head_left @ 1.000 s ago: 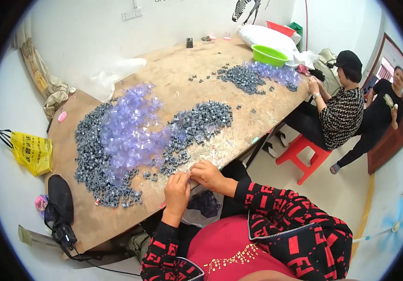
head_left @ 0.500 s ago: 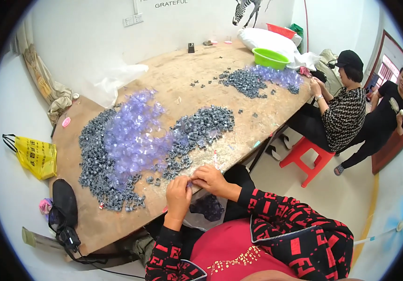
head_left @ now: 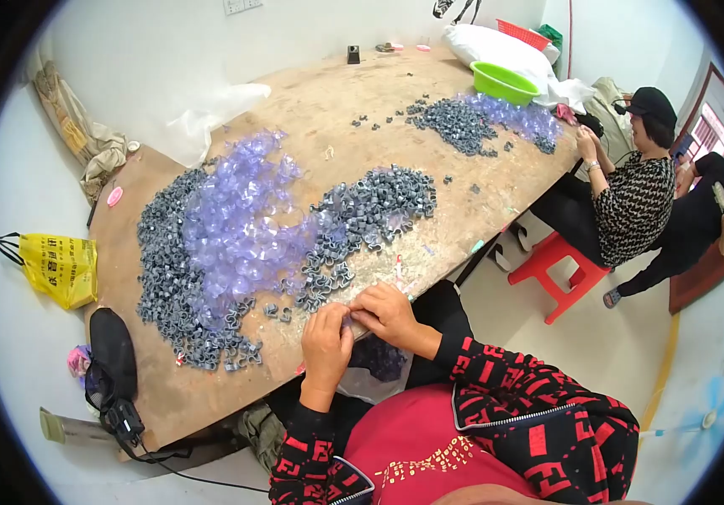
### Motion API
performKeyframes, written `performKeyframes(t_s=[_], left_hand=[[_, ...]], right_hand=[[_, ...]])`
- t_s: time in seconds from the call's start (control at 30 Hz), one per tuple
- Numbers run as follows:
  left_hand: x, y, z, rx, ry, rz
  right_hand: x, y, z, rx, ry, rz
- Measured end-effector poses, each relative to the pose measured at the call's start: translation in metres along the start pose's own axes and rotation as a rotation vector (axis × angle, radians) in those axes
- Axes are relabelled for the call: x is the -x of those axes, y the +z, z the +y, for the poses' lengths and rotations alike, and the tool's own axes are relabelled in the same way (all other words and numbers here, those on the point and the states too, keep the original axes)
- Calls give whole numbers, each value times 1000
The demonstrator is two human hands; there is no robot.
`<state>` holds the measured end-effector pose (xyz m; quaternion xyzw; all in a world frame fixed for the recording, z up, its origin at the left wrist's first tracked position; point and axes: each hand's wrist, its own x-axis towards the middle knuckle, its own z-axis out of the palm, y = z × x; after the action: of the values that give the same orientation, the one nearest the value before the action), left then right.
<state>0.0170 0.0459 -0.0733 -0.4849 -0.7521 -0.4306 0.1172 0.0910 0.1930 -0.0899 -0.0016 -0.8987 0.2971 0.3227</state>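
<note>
At the near table edge my left hand (head_left: 326,343) and my right hand (head_left: 389,318) meet fingertip to fingertip, both closed. Between them shows a sliver of a small purple plastic piece; the fingers cover most of it. Just beyond lies a pile of small grey plastic clips (head_left: 379,202), with a few loose ones close to my left hand. To its left spreads a heap of clear purple plastic pieces (head_left: 240,227), bordered by a larger mass of grey clips (head_left: 160,261). Below my hands, a translucent bag (head_left: 370,383) in my lap holds dark purple pieces.
Across the wooden table (head_left: 311,109) are a green basin (head_left: 505,84), a white sack (head_left: 496,52) and another grey pile (head_left: 454,126). A seated person works at the right on a red stool (head_left: 555,269); another person stands behind. A black bag (head_left: 112,358) sits at the left corner.
The view has tilted and shifted slightly, so the table sits a little higher in it. My hands stay together at the table edge, with the fingers slightly repositioned around the small piece.
</note>
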Motion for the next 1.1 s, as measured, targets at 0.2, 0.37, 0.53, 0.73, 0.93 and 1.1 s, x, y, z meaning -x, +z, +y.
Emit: performKeyframes(t_s=[0.2,0.37,0.53,0.73,0.93,1.1], left_hand=[[-1,2,-7,6,-17,0],[2,-4,-4,36,-24,9],[0,-4,-4,234,-149,4],[-17,-22,27,526,-380,105],[-18,-31,31,803,-562,21],[-29,-25,42,669,-368,106]], right_hand=[[-1,2,0,30,18,-1],[-2,4,-4,7,49,-23],[-10,-5,-5,-121,78,-95],[-33,-28,-26,-100,-115,15],[-33,-42,-40,-52,-175,3],[-26,-45,-35,-240,-46,0]])
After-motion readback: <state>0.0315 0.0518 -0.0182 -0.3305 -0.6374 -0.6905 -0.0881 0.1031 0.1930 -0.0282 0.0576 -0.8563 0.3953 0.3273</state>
